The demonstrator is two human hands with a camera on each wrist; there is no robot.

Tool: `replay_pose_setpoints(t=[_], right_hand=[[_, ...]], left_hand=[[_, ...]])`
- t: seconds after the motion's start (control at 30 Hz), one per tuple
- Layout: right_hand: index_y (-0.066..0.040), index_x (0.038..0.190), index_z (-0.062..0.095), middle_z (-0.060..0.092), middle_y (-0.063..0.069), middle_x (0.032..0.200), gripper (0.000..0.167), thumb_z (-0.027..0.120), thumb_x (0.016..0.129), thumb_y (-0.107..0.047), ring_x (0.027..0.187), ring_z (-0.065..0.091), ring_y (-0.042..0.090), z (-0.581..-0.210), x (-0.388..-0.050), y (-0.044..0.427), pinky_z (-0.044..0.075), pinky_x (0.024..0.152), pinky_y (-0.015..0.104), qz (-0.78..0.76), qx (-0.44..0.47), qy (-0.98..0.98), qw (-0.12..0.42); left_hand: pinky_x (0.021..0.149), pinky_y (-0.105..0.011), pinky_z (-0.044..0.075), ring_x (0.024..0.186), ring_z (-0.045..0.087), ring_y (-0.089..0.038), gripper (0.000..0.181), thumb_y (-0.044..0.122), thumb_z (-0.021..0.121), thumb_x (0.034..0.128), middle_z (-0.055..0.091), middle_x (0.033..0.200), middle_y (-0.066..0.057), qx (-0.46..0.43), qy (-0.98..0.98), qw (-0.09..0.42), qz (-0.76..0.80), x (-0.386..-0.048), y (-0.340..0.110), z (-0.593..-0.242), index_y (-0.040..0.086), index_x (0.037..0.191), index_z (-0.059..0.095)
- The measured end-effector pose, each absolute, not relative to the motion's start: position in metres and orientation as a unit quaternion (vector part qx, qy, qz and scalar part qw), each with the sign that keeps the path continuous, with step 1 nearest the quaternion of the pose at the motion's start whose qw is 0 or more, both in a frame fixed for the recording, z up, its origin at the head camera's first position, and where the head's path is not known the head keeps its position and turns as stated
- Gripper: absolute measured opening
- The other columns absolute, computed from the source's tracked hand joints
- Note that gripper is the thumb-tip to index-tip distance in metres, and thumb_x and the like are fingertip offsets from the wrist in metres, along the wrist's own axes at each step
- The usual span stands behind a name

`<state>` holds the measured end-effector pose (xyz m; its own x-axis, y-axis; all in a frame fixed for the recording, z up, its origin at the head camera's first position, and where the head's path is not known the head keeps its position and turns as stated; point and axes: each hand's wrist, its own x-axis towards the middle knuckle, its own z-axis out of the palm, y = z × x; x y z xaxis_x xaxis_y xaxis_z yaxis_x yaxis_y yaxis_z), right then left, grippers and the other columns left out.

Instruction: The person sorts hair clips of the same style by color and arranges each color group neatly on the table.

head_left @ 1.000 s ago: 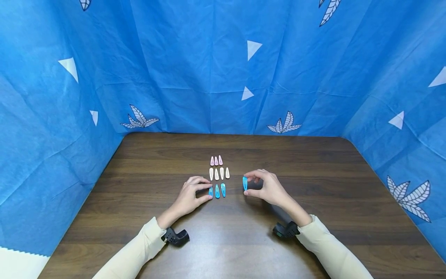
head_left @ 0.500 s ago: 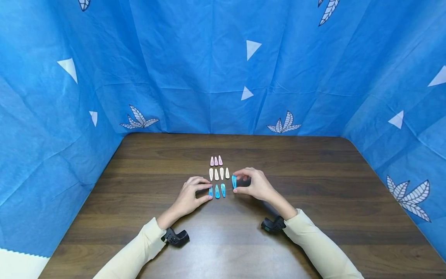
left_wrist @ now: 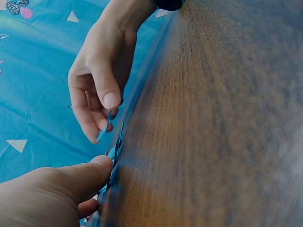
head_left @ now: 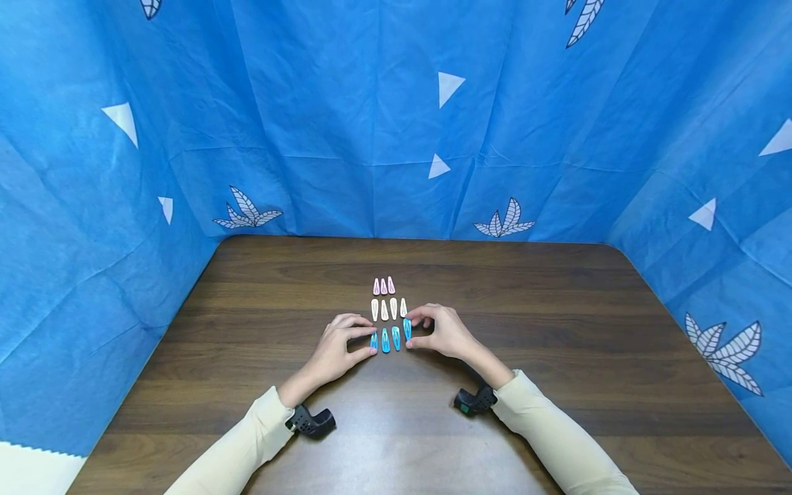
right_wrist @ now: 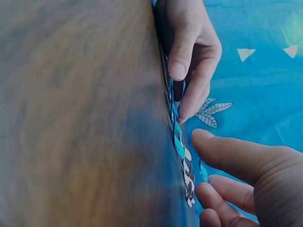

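My right hand [head_left: 448, 334] pinches a blue snap hair clip [head_left: 407, 329] between thumb and fingers, at the right end of the blue row. In the left wrist view this clip [left_wrist: 105, 128] is held just off the tabletop. My left hand [head_left: 335, 349] has thumb and forefinger at the two ends of the leftmost blue hair clip [head_left: 374, 342], which lies on the table. Between the hands two more blue hair clips [head_left: 386, 340] lie side by side. Behind them is a row of several cream hair clips [head_left: 384, 311], and farther back a row of three pink hair clips [head_left: 383, 286].
A brown wood-grain table [head_left: 544, 295] bears everything. Blue patterned cloth [head_left: 371, 124] hangs along its back and both sides. Black wrist cameras [head_left: 312, 421] sit on both wrists, close above the tabletop.
My right hand has carried its blue hair clip leftward, up beside the other blue ones, lowering it lately. The left hand has stayed in place.
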<state>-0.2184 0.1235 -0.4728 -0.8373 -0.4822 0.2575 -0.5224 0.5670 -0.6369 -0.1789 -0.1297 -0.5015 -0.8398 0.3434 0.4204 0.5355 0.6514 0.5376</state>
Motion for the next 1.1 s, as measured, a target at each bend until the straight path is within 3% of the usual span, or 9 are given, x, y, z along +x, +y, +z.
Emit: replay_pose_setpoints(t=[1.1], right_hand=[[-0.013,0.108,0.073,0.063,-0.003,0.088,0.045,0.089,0.069,-0.028,0.077,0.051,0.010,-0.4808,-0.2178,0.1230,0.043,0.069,0.023,0.327,0.296,-0.897,0.016]], left_hand=[[0.102,-0.054,0.038,0.121,0.052,-0.030,0.037,0.021,0.082,0.0772,0.068,0.116,-0.007,-0.249,-0.896,0.144,-0.339,-0.1787,-0.1286,-0.4992,0.007,0.111,0.074]])
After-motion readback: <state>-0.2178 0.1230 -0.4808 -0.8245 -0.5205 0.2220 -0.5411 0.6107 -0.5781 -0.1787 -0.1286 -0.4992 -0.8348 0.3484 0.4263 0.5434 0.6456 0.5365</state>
